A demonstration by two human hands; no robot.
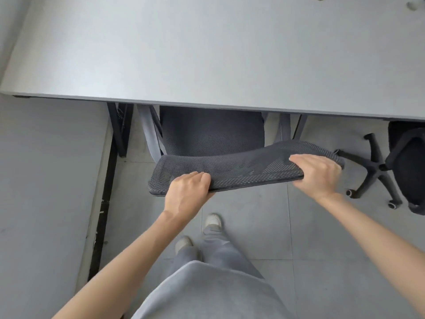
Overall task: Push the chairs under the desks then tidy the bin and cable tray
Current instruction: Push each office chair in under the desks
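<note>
A dark mesh office chair (pixel 243 171) stands in front of me with its seat partly under the grey desk (pixel 207 54). My left hand (pixel 186 192) grips the top edge of the backrest near its left end. My right hand (pixel 319 173) grips the same edge at its right end, fingers curled over the mesh. The chair's grey armrests reach under the desk edge. Its base is hidden beneath the seat.
A second dark chair (pixel 407 164) with a five-star wheeled base stands at the right, half under the desk. A black desk leg (pixel 119 130) and a grey partition (pixel 46 192) are on the left. My feet stand on the grey tiled floor (pixel 264 226).
</note>
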